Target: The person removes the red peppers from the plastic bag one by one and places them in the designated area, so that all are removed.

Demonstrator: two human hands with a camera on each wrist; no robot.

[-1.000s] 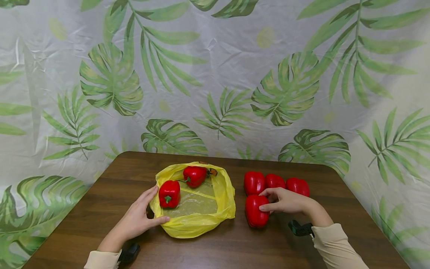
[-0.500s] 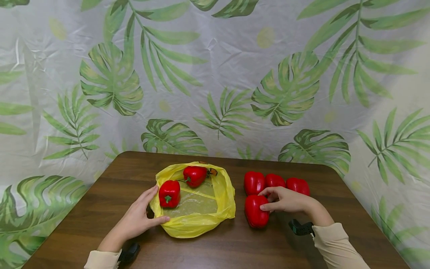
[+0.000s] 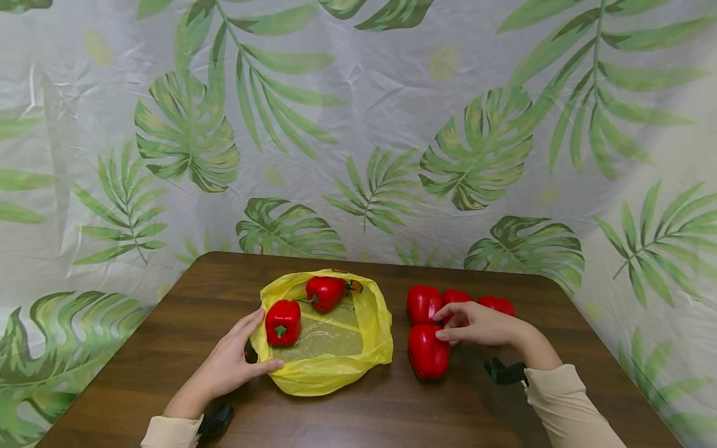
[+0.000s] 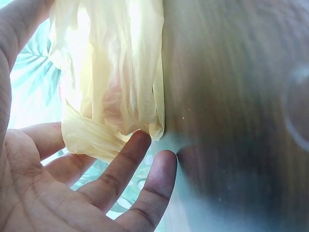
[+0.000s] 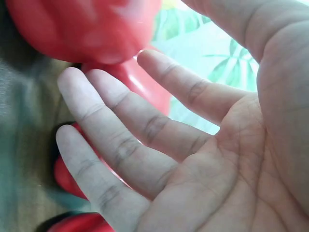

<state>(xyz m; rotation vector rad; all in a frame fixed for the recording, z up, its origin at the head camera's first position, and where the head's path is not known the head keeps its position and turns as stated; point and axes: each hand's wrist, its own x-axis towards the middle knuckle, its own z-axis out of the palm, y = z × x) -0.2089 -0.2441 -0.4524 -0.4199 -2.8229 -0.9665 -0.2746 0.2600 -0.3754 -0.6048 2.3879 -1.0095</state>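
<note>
My left hand [image 3: 228, 361] rests against the left side of a yellow plastic bag [image 3: 336, 376], thumb and fingers spread along its rim. In the left wrist view, fairly straight fingers touch the bag's wall [image 4: 113, 63]. Inside the rolled-open bag are two red bell peppers, one at the left [image 3: 283, 323] and one at the back [image 3: 325, 293]. My right hand [image 3: 484, 323] hovers by the upper right of the nearest red bell pepper [image 3: 428, 353], thumb tip at its edge. The right wrist view shows extended fingers below that pepper [image 5: 87, 29], not wrapped around it.
Behind the near pepper are more red bell peppers: one at the left [image 3: 424, 304], one in the middle [image 3: 456, 297] partly hidden by my hand, and one at the right [image 3: 497, 305]. The brown wooden table [image 3: 313, 423] ends at a leaf-patterned curtain [image 3: 386, 124].
My right hand has risen slightly off the near bell pepper, its thumb sliding back to the pepper's edge. That pepper shifted a touch left earlier. The left hand and bag stay put.
</note>
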